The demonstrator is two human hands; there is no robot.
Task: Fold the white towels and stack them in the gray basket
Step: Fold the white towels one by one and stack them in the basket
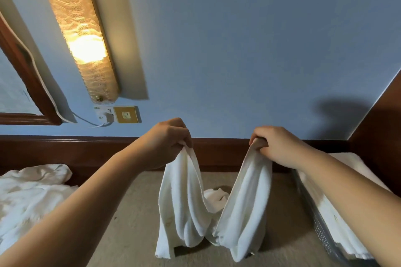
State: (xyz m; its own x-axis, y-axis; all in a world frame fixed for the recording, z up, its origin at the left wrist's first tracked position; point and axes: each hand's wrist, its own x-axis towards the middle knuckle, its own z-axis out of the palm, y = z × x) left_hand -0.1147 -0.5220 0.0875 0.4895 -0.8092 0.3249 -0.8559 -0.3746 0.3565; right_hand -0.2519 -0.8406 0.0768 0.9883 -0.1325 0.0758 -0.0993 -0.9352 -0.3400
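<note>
Two hands hold one white towel (217, 208) up above the beige floor (134, 223); the left hand (168, 140) has its fingers (186, 142) curled tight, pinching one top corner; the right hand (275, 143) pinches the other corner the same way; the cloth sags between them, its lower folds touching the floor; no writing can be read anywhere; at right the gray basket (323, 236) holds folded towels (321, 206); at left lies a crumpled towel pile (30, 193); a lit wall lamp (80, 28) hangs above a socket plate (125, 114).
</note>
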